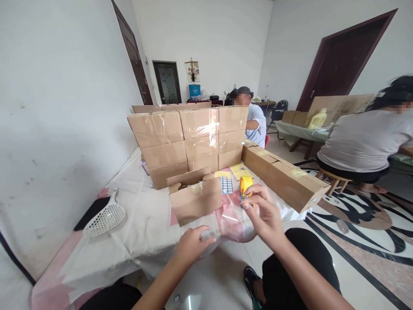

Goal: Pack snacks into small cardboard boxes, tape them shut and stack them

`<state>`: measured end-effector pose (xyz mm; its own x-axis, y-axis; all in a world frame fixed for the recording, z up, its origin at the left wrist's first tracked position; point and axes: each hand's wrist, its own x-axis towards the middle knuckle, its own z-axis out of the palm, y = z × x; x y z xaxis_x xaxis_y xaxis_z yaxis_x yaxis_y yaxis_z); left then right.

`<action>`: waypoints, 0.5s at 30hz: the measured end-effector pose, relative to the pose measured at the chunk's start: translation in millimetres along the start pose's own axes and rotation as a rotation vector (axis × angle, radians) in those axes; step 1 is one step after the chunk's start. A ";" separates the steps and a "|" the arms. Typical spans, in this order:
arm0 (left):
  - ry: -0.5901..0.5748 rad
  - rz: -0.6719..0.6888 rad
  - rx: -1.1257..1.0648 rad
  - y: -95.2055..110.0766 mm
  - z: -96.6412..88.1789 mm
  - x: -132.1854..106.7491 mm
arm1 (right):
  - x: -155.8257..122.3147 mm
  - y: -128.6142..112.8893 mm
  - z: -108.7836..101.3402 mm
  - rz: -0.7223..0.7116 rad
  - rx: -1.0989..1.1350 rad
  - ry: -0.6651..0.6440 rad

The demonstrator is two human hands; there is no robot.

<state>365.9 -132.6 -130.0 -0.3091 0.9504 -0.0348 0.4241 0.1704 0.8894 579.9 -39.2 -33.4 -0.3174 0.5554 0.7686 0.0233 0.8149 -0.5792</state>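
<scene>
A yellow roll of tape (247, 184) is upright above the table's right part, with a blue-grey piece below it. My right hand (265, 211) is closed at its lower edge, thumb and fingertips pinched on it; the fingers partly hide the grip. My left hand (194, 243) is at the table's front edge, fingers loosely spread, below a small cardboard box (196, 199). That box has raised top flaps and a bit of clear tape on its front. A blue-bordered label sheet (226, 186) and a yellow card (241, 171) lie beyond the roll.
Taped cardboard boxes (200, 137) form a wall at the back. A long row of boxes (284, 176) lines the right side. At left lies a white perforated scoop (106, 214) on the plastic-covered table (138, 224). One person (257, 122) sits behind the boxes, another (361, 137) at right.
</scene>
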 end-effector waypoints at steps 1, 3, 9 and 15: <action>0.047 0.024 0.051 1.2 -4.1 2.0 | 9.4 -5.6 -8.9 -0.005 -0.023 -0.056; 0.184 0.145 0.212 9.4 -18.4 10.1 | 27.5 -15.4 -21.8 -0.022 -0.049 -0.233; 0.638 0.360 0.793 42.8 -77.1 56.8 | 61.1 -19.8 -10.7 -0.058 -0.027 -0.600; 0.403 0.234 0.859 34.1 -87.1 74.2 | 88.6 4.1 31.8 -0.003 0.103 -0.628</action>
<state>283.3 -79.0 -62.6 -0.3379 0.8516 0.4008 0.9384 0.2718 0.2136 521.7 8.1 23.6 -0.8137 0.3242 0.4824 -0.0601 0.7785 -0.6247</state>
